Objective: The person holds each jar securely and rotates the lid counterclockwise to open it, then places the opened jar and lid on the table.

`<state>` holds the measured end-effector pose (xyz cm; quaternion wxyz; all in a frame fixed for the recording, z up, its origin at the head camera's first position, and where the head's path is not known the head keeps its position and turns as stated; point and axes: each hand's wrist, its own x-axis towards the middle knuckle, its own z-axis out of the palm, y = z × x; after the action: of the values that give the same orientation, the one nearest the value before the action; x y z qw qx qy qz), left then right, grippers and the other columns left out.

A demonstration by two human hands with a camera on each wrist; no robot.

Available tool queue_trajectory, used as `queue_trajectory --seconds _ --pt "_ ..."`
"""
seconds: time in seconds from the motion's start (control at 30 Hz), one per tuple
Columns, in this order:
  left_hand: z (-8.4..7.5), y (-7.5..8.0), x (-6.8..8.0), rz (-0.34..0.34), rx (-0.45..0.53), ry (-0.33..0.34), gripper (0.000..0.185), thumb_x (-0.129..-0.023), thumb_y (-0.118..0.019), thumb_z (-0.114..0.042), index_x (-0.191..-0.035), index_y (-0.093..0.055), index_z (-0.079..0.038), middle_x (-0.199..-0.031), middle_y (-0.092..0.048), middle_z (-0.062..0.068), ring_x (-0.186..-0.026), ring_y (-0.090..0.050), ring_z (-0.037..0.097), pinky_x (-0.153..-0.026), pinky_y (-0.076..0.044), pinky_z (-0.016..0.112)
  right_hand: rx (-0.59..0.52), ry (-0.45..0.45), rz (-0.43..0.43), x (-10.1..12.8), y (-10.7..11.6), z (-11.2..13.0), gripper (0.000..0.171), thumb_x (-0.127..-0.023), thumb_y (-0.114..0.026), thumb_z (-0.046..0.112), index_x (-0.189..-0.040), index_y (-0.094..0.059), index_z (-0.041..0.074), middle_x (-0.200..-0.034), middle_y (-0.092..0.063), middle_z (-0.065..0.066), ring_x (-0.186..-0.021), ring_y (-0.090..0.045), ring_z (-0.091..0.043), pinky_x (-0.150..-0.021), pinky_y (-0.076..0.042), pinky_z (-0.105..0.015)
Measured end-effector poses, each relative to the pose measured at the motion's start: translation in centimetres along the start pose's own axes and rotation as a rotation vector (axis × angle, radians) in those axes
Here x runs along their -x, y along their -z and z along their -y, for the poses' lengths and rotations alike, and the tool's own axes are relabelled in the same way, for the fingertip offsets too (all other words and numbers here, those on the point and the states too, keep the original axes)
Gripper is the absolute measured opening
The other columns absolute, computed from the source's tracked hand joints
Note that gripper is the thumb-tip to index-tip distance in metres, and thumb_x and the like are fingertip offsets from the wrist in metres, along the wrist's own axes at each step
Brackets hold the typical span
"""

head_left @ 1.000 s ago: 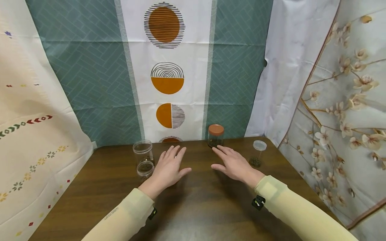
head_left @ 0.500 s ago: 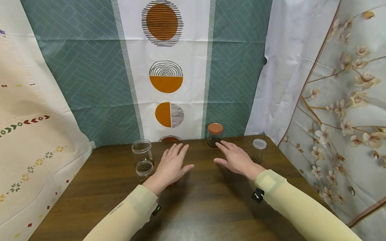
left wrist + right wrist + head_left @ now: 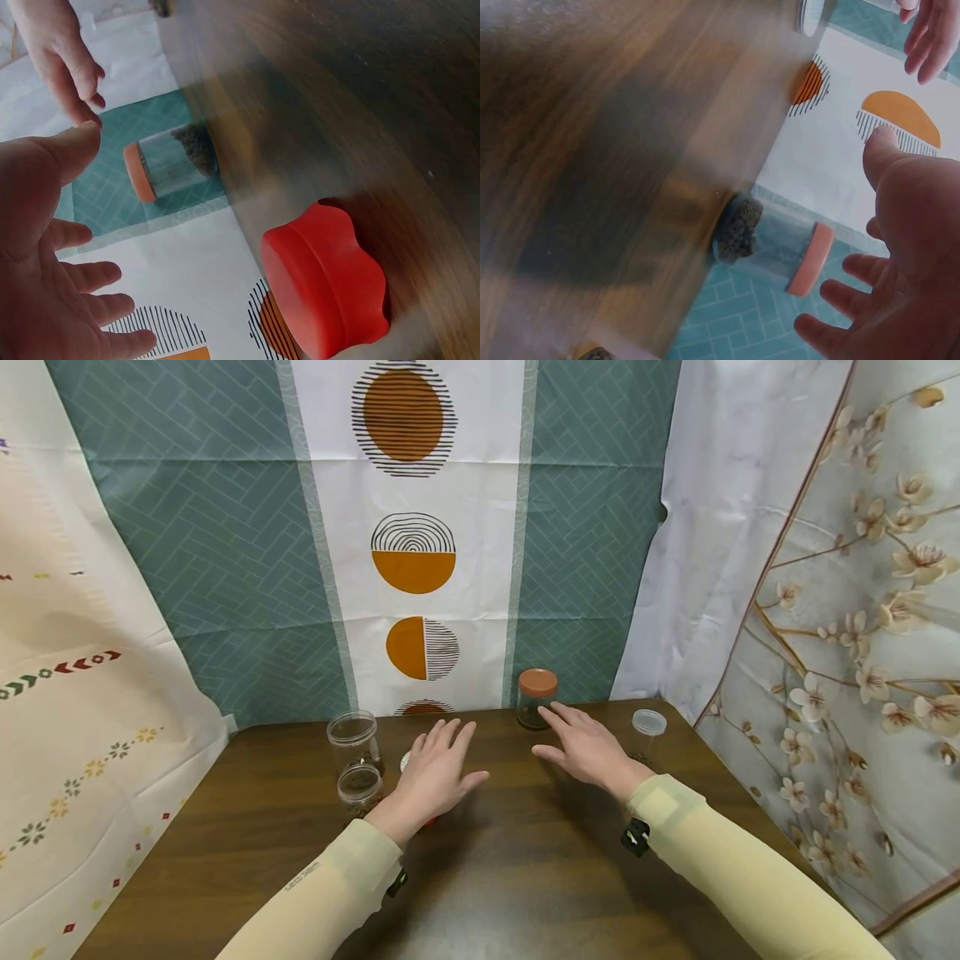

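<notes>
My left hand hovers over the table with its fingers spread, holding nothing. Beneath it is a red thing with a wavy, scalloped edge, plain in the left wrist view and mostly covered by the hand in the head view. A white round edge peeks out behind the left fingers. My right hand is also in the air with straight fingers and nothing in them. Its fingertips overlap the orange-lidded clear jar, which has dark, clumpy contents in the right wrist view.
Left of the left hand stand a taller clear jar and a shorter one, both with bits inside. A slim clear jar with a pale lid is partly behind the right hand. Patterned cloths hang around the brown table.
My left hand has drifted slightly right, exposing the white round edge and a bit of red. The right hand has shifted a little and covers more of the slim jar.
</notes>
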<state>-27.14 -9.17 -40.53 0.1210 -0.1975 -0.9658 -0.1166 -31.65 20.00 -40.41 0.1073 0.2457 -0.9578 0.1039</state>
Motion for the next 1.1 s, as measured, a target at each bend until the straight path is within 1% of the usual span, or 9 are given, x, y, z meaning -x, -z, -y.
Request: queue_trajectory --seconds 0.17,0.37,0.7,0.97,1.1 --pt "0.0 -0.6 -0.7 0.009 0.024 0.007 0.088 -0.103 -0.077 -0.052 -0.17 -0.04 -0.011 -0.172 -0.039 0.022 -0.162 -0.03 0.045 -0.126 -0.028 0.066 -0.005 -0.011 0.013 -0.8 -0.2 -0.1 0.08 -0.109 -0.067 0.05 -0.17 -0.04 0.007 -0.173 -0.036 -0.026 -0.155 -0.04 -0.05 -0.122 -0.036 -0.065" --pt "0.1 -1.1 -1.4 0.01 0.055 0.026 0.089 -0.103 -0.078 -0.051 -0.171 -0.038 -0.011 -0.172 -0.038 0.022 -0.162 -0.03 0.045 -0.126 -0.027 0.066 -0.003 -0.048 0.043 -1.8 -0.2 -0.2 0.081 -0.11 -0.065 0.053 -0.171 -0.038 0.008 -0.175 -0.033 -0.026 -0.156 -0.039 -0.05 -0.121 -0.037 -0.067" --pt "0.0 -1.9 -3.0 0.0 0.051 0.039 0.088 -0.104 -0.076 -0.051 -0.171 -0.036 -0.01 -0.172 -0.038 0.022 -0.161 -0.031 0.045 -0.126 -0.028 0.066 0.003 -0.083 0.051 -2.9 0.0 -0.5 0.081 -0.111 -0.063 0.053 -0.173 -0.035 0.009 -0.176 -0.031 -0.025 -0.157 -0.037 -0.049 -0.122 -0.036 -0.066" --pt "-0.4 -2.2 -3.9 0.012 0.052 0.046 0.088 -0.105 -0.076 -0.049 -0.172 -0.036 -0.01 -0.172 -0.038 0.023 -0.161 -0.032 0.045 -0.126 -0.029 0.066 -0.006 -0.145 0.089 -3.9 -0.2 -1.3 0.083 -0.112 -0.06 0.055 -0.175 -0.03 0.01 -0.179 -0.025 -0.023 -0.16 -0.032 -0.049 -0.122 -0.036 -0.067" --pt "-0.3 -2.4 -4.3 0.026 0.065 0.052 0.089 -0.104 -0.077 -0.048 -0.172 -0.035 -0.009 -0.172 -0.038 0.023 -0.161 -0.031 0.045 -0.126 -0.029 0.066 -0.017 -0.155 0.084 -4.4 -0.5 -1.7 0.083 -0.112 -0.059 0.055 -0.175 -0.029 0.009 -0.178 -0.025 -0.024 -0.16 -0.031 -0.05 -0.123 -0.034 -0.066"
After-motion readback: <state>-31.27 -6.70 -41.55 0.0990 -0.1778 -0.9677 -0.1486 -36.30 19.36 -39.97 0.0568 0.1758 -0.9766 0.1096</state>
